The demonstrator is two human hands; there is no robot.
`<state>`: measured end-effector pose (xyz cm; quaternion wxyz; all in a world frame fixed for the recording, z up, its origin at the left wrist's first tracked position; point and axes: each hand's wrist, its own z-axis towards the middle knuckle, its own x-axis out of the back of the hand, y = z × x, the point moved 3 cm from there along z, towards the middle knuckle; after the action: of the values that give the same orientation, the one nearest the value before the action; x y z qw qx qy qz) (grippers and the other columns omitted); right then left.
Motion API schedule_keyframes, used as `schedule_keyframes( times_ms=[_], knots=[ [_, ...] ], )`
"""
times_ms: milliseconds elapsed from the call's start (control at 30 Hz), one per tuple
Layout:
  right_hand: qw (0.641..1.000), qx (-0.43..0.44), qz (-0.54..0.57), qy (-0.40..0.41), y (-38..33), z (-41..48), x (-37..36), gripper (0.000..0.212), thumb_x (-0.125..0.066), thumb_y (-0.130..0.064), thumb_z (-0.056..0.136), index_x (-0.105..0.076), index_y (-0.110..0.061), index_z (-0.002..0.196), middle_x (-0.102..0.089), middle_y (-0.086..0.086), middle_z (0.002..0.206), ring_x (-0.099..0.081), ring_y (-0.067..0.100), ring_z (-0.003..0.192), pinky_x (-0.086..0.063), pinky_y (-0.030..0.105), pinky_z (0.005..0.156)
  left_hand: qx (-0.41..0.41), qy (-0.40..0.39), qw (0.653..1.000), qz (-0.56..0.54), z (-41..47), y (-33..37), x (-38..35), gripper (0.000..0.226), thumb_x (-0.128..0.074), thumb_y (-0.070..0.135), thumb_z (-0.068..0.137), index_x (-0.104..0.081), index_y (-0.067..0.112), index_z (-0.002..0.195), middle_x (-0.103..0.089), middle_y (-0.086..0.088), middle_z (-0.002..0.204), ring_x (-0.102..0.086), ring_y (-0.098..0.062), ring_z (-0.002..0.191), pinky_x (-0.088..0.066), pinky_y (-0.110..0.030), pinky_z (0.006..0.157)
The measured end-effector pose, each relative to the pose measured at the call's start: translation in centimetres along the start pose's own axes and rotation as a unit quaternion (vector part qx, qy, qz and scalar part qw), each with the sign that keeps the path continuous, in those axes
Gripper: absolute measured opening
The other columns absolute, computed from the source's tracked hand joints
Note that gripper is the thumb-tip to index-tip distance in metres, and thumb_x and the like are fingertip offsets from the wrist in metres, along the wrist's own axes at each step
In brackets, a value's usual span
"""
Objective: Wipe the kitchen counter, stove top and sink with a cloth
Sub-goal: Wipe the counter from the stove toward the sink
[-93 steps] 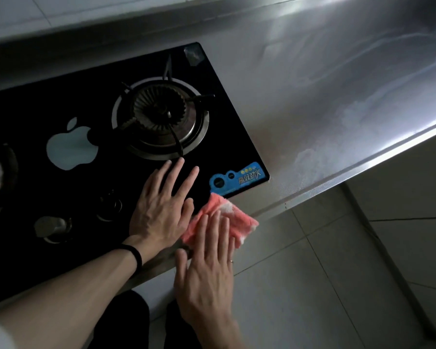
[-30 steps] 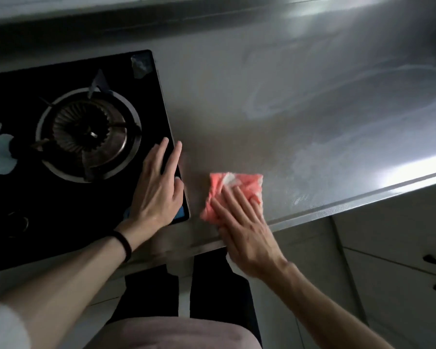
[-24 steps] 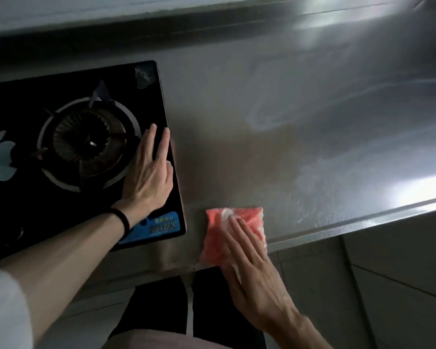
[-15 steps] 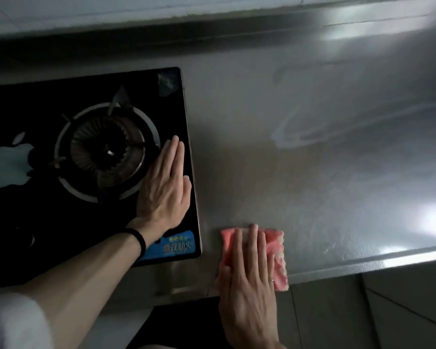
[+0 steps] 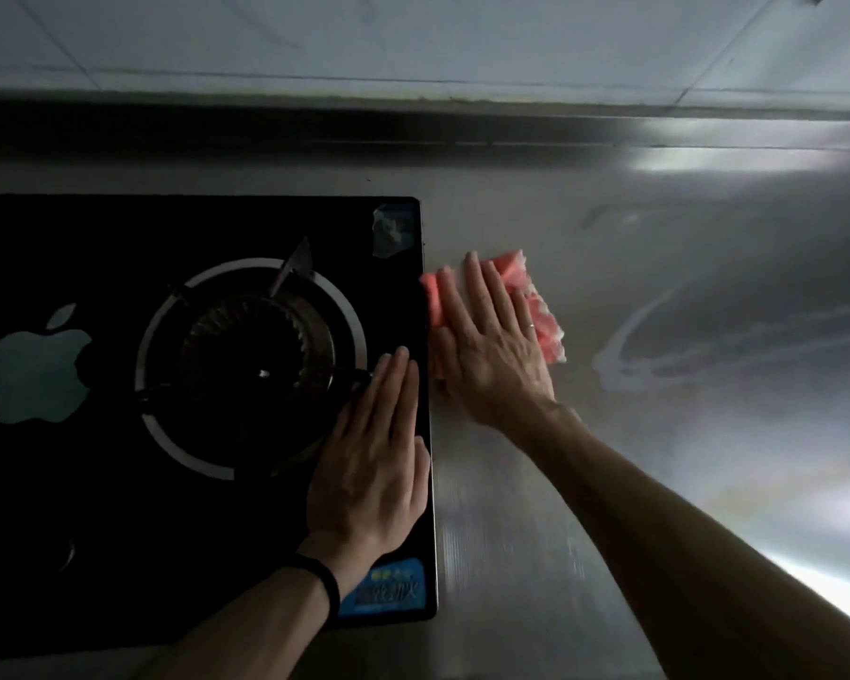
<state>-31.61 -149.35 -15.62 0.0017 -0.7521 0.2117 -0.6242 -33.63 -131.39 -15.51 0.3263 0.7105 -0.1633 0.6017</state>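
1. Cloth (image 5: 543, 321): pink with white patches, folded, flat on the counter (image 5: 683, 458), pinned under the right hand (image 5: 491, 355). Its left edge is against the stove's right edge.
2. Counter: brushed steel, pale smear arcs right of the cloth, glare at far right.
3. Stove (image 5: 119, 507): black glass, left of the cloth. Round burner with metal ring near its right side, blue label at the front right corner.

The left hand (image 5: 369, 463) lies flat, palm down, fingers (image 5: 393, 385) straight and together pointing forward, the left forearm (image 5: 246, 625) coming in from lower left, while the right hand (image 5: 491, 350), just beside and ahead of it, lies flat with slightly spread fingers, the right forearm (image 5: 683, 522) stretching in from lower right.
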Motion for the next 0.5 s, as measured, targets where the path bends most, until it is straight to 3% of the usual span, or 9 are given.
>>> schedule_keyframes(
  times_ms=[133,300,433,500],
  knots=[
    [0.998,-0.043,0.028,0.025,-1.2,0.8,-0.1,0.062,-0.020,-0.041,0.110,-0.003,-0.022,0.167,0.006,0.010,0.174,0.011,0.023,0.161,0.003,0.047,0.131,0.001,-0.007,1.000,0.000,0.2,0.1,0.3,0.069,-0.033,0.030,0.100,-0.026,0.005,0.164,-0.021,-0.012,0.173,-0.025,-0.026,0.159,-0.036,-0.043,0.124],
    [0.998,-0.055,0.016,-0.017,-3.6,-12.5,-3.4,0.062,-0.012,-0.044,0.112,0.000,-0.019,0.167,0.008,0.013,0.174,0.011,0.026,0.161,-0.002,0.052,0.130,0.005,-0.027,1.000,-0.013,0.1,0.2,0.9,0.069,-0.038,0.029,0.100,-0.026,0.003,0.163,-0.020,-0.012,0.173,-0.023,-0.024,0.159,-0.032,-0.041,0.125],
    [0.997,-0.066,-0.006,-0.047,-4.2,-20.5,-5.3,0.061,-0.012,-0.043,0.110,-0.033,-0.016,0.161,-0.021,0.016,0.170,-0.018,0.030,0.158,-0.020,0.049,0.122,0.006,-0.038,0.999,-0.025,0.1,0.0,0.5,0.071,-0.035,0.029,0.099,-0.020,0.005,0.165,-0.015,-0.009,0.175,-0.019,-0.023,0.161,-0.030,-0.041,0.127],
    [0.997,-0.062,-0.003,-0.056,-3.8,-19.9,-5.1,0.060,-0.014,-0.044,0.109,-0.040,-0.018,0.156,-0.032,0.017,0.165,-0.016,0.025,0.157,-0.020,0.047,0.121,0.007,-0.039,0.999,-0.025,0.1,0.0,0.3,0.073,-0.036,0.029,0.099,-0.020,0.006,0.165,-0.013,-0.008,0.176,-0.017,-0.022,0.162,-0.028,-0.041,0.127]
  ],
)
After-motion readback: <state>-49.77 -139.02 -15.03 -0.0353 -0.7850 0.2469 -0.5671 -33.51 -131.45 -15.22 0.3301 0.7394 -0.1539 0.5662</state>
